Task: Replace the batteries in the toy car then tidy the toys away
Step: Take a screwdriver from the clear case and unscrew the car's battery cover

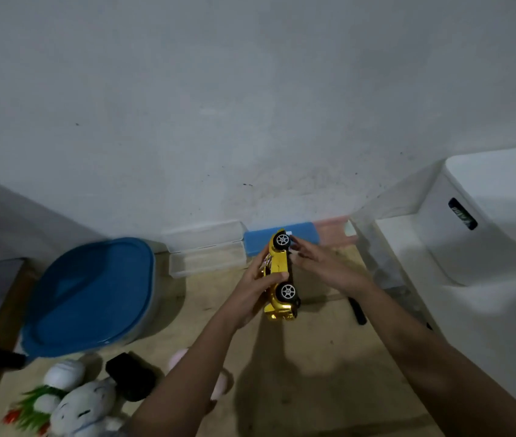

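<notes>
Nearest the camera, soft toys [70, 402] lie on the wooden floor [297, 373] at lower left, with a black block [130, 375] just beside them. Further out, both arms reach forward. The left hand [258, 285] is wrapped around the body of the yellow toy car [280, 275], thumb across its side, holding it on edge in the air with its wheels facing right. The right hand [316, 263] has its fingers loosely extended, the tips touching the car's underside near the upper wheel (whether they pinch anything there I cannot tell). The car looks light, rigid and glossy, so probably a little slippery; a grip around the middle of the body, clear of the wheels, should steady it while the battery cover is worked. Beyond lie a blue-lidded tub [92, 294], clear boxes [206, 247] and the wall [250, 105].
</notes>
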